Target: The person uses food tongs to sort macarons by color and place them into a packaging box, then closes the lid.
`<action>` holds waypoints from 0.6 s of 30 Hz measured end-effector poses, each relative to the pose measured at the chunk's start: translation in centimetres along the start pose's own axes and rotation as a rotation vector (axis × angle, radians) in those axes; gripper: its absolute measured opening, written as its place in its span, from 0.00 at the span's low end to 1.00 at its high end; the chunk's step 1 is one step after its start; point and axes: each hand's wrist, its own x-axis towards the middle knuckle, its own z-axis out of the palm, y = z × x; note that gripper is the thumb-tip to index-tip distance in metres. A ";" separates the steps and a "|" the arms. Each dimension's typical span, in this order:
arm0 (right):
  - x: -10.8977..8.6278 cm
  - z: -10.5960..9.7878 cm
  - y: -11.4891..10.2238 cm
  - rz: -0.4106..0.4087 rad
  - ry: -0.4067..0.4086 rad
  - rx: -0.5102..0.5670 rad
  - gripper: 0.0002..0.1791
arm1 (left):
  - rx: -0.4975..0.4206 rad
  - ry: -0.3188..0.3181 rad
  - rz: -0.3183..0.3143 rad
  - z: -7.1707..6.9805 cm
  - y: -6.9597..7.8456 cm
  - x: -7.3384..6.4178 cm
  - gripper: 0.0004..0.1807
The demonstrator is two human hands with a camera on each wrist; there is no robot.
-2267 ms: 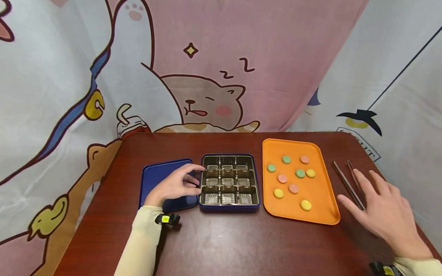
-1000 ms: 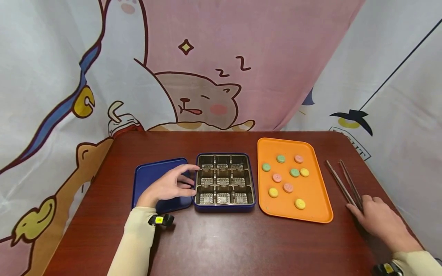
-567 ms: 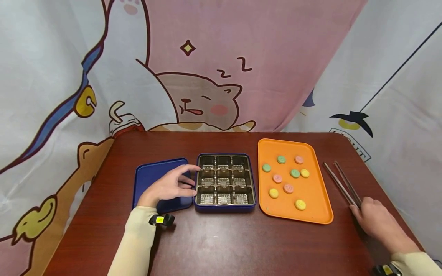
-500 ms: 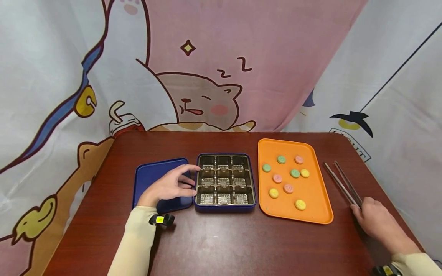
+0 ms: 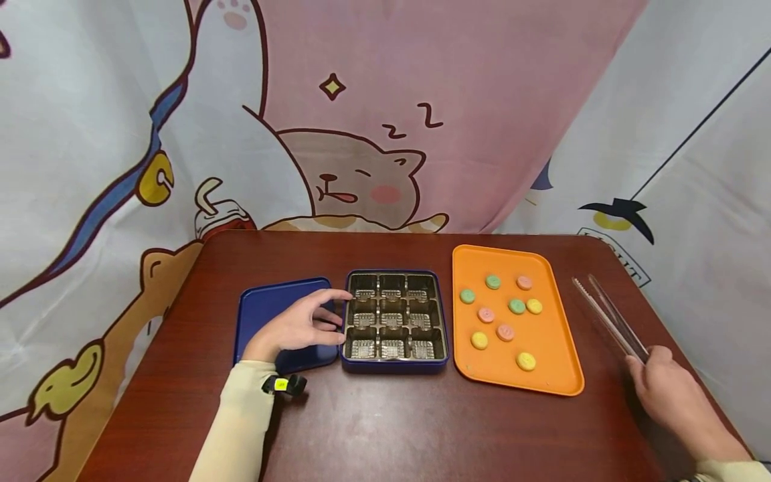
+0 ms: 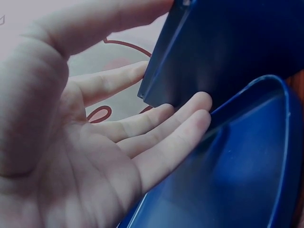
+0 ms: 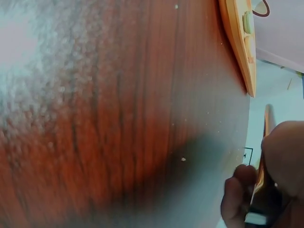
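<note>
My right hand [image 5: 671,391] grips the rear end of metal tongs [image 5: 608,314] near the table's right side. The tongs' two arms point away from me, slightly apart at the tips. In the right wrist view, curled fingers [image 7: 232,197] wrap the handle. My left hand [image 5: 298,325] lies over a dark blue lid [image 5: 259,308], thumb and index fingertips at the left side of a blue tin [image 5: 394,367]. Its fingers [image 6: 161,147] are loosely extended in the left wrist view. Gold-brown dividers [image 5: 393,326] split the tin into several compartments with nothing in them.
An orange tray [image 5: 560,368] to the right of the tin bears several round pieces like small macarons, such as a green one [image 5: 492,282], a pink one [image 5: 504,332] and a yellow one [image 5: 526,361]. A printed cloth [image 5: 482,100] hangs behind the brown table [image 5: 373,428].
The right hand came down from open above the tongs and took hold of them. The tongs have since shifted a little with it. The left hand stays beside the tin.
</note>
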 end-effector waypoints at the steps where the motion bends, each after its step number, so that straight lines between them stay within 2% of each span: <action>1: -0.1 0.0 0.0 -0.010 0.013 0.000 0.20 | 0.001 0.000 0.000 0.0 0.0 0.0 0.41; 7: -0.3 -0.2 -0.7 -0.057 0.031 0.013 0.24 | 0.009 -0.001 -0.009 0.0 0.0 0.0 0.41; 11: -0.5 -0.5 -1.2 -0.066 -0.004 0.031 0.30 | 0.013 0.002 -0.011 0.0 0.1 0.0 0.41; 18: -0.5 -0.8 -1.7 -0.033 -0.095 0.030 0.37 | 0.016 -0.003 -0.006 0.0 0.2 0.0 0.41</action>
